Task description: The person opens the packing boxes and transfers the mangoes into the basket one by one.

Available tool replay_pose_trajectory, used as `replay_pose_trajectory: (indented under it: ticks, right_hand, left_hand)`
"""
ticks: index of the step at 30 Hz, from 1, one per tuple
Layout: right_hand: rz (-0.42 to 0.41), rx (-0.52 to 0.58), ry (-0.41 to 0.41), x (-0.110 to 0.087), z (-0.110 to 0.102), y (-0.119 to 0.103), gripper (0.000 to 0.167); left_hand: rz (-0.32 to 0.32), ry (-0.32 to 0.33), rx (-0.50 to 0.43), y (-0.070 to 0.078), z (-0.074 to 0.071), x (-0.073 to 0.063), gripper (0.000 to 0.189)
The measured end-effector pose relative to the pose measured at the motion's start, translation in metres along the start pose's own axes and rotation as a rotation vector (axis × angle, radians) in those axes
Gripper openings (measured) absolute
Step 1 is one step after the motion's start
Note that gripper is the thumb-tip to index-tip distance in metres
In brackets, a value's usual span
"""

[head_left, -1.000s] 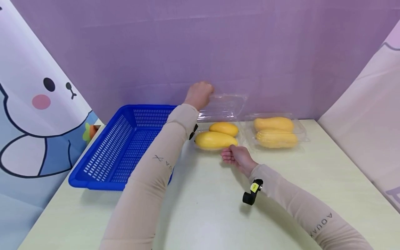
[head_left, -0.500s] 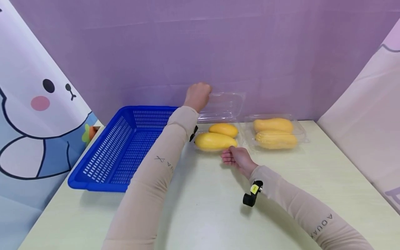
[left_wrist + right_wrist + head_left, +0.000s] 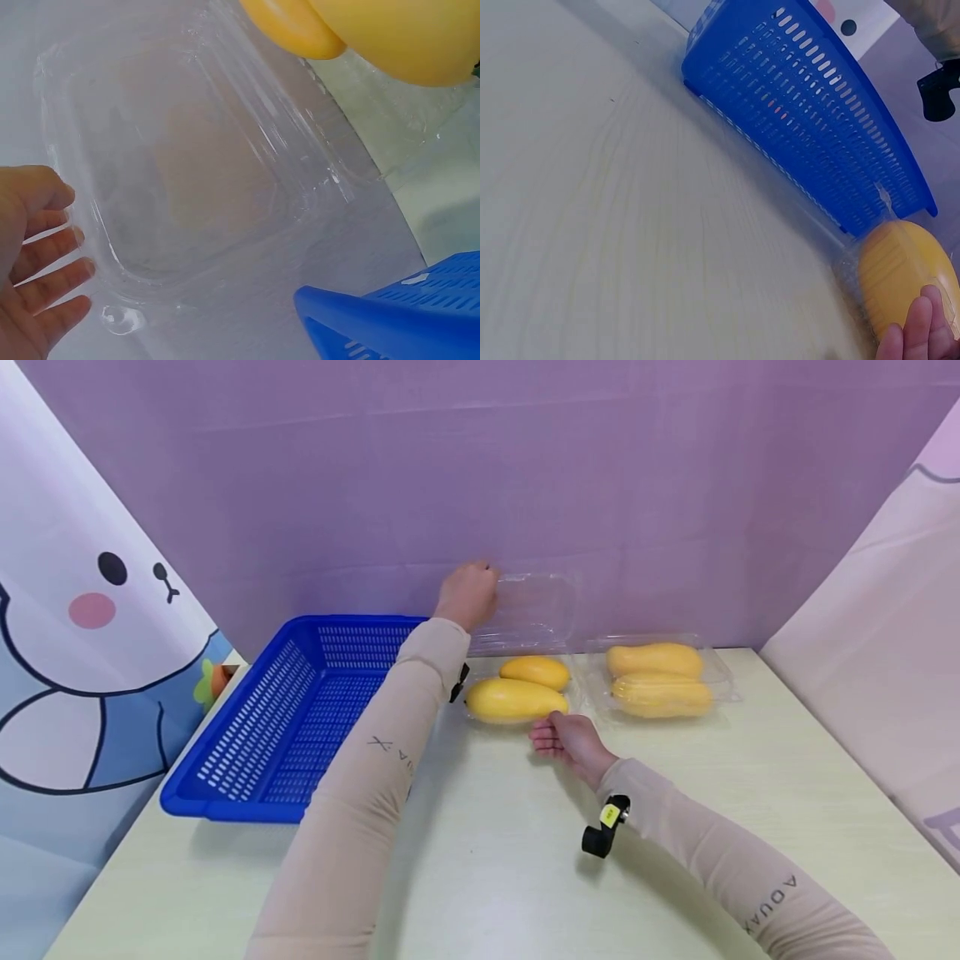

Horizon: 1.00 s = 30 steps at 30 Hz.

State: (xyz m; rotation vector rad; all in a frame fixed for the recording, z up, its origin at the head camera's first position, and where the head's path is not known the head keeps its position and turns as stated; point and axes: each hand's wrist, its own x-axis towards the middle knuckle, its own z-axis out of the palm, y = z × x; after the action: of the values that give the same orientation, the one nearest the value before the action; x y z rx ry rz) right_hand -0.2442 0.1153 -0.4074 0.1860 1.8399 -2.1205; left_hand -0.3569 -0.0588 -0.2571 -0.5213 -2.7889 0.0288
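Note:
Two yellow mangoes (image 3: pixel 516 700) lie in the base of a hinged clear plastic box (image 3: pixel 409 146). Its clear lid (image 3: pixel 187 165) stands raised at the back, tilted against the purple backdrop. My left hand (image 3: pixel 468 596) pinches the lid's left edge; in the left wrist view the thumb and fingertips meet that edge. At the box's near right corner, my right hand (image 3: pixel 572 744) holds the rim, thumb uppermost and the other fingers lower in front. Part of the box's left side is hidden by my left forearm.
A blue perforated basket (image 3: pixel 225 768) stands left of the box, partly behind my left arm. To the right sits another clear box (image 3: pixel 723 681) with yellow mangoes under its lid. The pale table (image 3: pixel 480 877) meets the purple backdrop (image 3: pixel 525 468) behind.
My left hand has shifted slightly left, and the raised lid has tilted farther back and left. The right hand and the mangoes stay put.

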Motion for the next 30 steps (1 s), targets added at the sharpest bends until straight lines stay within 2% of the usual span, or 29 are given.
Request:
replay_pose_trajectory:
  ticks: [8, 16, 20, 23, 26, 28, 30]
  right_hand:
    - [-0.001, 0.002, 0.007, -0.001, 0.002, 0.001, 0.035]
    - [-0.002, 0.000, 0.009, -0.002, 0.003, 0.002, 0.033]
    - [-0.002, -0.011, 0.005, -0.003, 0.002, 0.002, 0.033]
    - [-0.005, -0.017, 0.000, -0.004, 0.002, 0.001, 0.034]
    - [-0.005, -0.029, -0.002, -0.005, 0.002, 0.001, 0.036]
    - [-0.005, -0.034, -0.006, -0.005, 0.001, 0.001, 0.036]
    - [-0.009, -0.034, -0.010, -0.005, 0.000, 0.001, 0.036]
  left_hand:
    - [0.015, -0.047, 0.020, -0.001, 0.005, 0.003, 0.044]
    - [-0.012, -0.136, 0.007, -0.003, 0.009, 0.004, 0.060]
    - [-0.012, -0.132, -0.015, -0.003, 0.009, 0.003, 0.067]
    - [0.045, -0.081, -0.018, 0.000, 0.007, 0.003, 0.067]
    - [0.154, -0.034, -0.019, 0.004, 0.002, 0.001, 0.065]
    - [0.228, -0.037, -0.011, 0.007, -0.002, -0.002, 0.061]
    - [0.292, -0.067, -0.007, 0.011, -0.006, -0.005, 0.061]
